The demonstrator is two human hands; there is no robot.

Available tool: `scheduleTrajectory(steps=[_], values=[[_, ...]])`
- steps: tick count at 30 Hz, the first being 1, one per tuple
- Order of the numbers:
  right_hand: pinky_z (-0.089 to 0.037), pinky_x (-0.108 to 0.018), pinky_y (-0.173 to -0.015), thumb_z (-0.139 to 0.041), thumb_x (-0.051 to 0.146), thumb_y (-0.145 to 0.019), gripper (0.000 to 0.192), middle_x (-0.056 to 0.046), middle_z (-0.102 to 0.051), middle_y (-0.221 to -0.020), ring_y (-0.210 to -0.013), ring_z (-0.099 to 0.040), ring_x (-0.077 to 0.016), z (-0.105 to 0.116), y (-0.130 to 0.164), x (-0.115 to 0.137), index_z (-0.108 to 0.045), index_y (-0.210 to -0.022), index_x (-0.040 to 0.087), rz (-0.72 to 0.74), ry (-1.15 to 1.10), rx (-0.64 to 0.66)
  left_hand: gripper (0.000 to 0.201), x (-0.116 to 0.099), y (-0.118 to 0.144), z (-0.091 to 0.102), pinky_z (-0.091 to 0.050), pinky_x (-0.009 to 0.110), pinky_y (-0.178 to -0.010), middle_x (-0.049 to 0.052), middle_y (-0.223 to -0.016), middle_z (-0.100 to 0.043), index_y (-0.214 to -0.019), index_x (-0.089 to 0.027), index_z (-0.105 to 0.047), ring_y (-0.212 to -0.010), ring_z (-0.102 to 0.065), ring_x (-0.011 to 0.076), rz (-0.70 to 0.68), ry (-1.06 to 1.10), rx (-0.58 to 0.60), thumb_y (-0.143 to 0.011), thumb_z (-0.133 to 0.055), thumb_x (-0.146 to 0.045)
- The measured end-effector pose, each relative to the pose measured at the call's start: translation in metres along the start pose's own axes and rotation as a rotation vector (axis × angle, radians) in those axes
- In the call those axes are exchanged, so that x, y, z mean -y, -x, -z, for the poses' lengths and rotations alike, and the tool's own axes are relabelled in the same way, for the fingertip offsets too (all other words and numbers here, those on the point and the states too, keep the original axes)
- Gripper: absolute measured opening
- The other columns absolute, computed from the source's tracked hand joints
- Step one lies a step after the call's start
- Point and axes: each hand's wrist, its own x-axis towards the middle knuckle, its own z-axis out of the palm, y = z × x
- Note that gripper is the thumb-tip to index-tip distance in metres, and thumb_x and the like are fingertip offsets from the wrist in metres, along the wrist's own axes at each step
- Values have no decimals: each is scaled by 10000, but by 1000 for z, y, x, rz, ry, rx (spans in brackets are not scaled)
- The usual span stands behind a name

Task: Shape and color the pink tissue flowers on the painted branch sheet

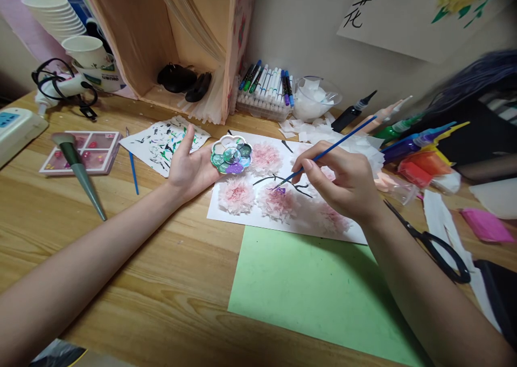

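Note:
My left hand lies palm up on the wooden desk and holds a small flower-shaped paint palette on its fingertips, with green and purple paint in its wells. My right hand grips a thin blue paintbrush. The brush tip touches a purple spot on a pink tissue flower. Several such pink flowers with black painted branches sit on a white sheet between my hands.
A green paper sheet lies in front. Black scissors rest at the right beside paint tubes. A marker tray, tissue bowl, paint-spattered paper, second blue brush, pink tray and cups surround them.

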Motion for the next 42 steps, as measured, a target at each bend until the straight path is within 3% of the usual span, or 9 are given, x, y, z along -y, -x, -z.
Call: scheduleTrajectory(steps=[18,23,27,32,42], values=[[-496,-313,-629,-500,242,-928,236,-11,-660,-741,-663,-637,-148,1,2,-4,-635,-735,228,-52,-119,-35,800,0,0,1,-332,548,-1095,185,-1239,-628,-1406,-76,-396,-1262,-504,386,1,-24,25,-881,-278,-667],[-500,-331,-709,-501,228,-927,150,-22,-687,-821,-774,-650,-169,-4,2,0,-650,-915,240,-37,-152,-48,773,0,0,1,-311,537,-1110,187,-1251,-623,-1402,-71,-397,-1269,-499,378,4,-42,39,-887,-293,-639],[-486,-333,-757,-487,177,-931,182,-35,-698,-926,-858,-628,-170,-13,1,5,-626,-1031,240,55,-131,-55,776,0,1,1,-297,529,-1121,192,-1251,-623,-1391,-64,-410,-1266,-503,374,4,-45,34,-886,-298,-643],[-486,-340,-802,-477,156,-935,221,-40,-697,-973,-923,-616,-183,-21,2,7,-612,-1083,251,82,-96,34,750,-1,2,-2,-321,545,-1104,186,-1253,-625,-1404,-81,-402,-1244,-527,370,11,-4,23,-902,-273,-624],[-491,-328,-792,-473,156,-943,220,-44,-696,-1006,-941,-618,-182,-23,2,5,-601,-1099,245,86,-110,57,749,-3,3,-3,-344,505,-1098,204,-1222,-643,-1391,-33,-413,-1218,-557,341,5,-45,-28,-916,-278,-596]])
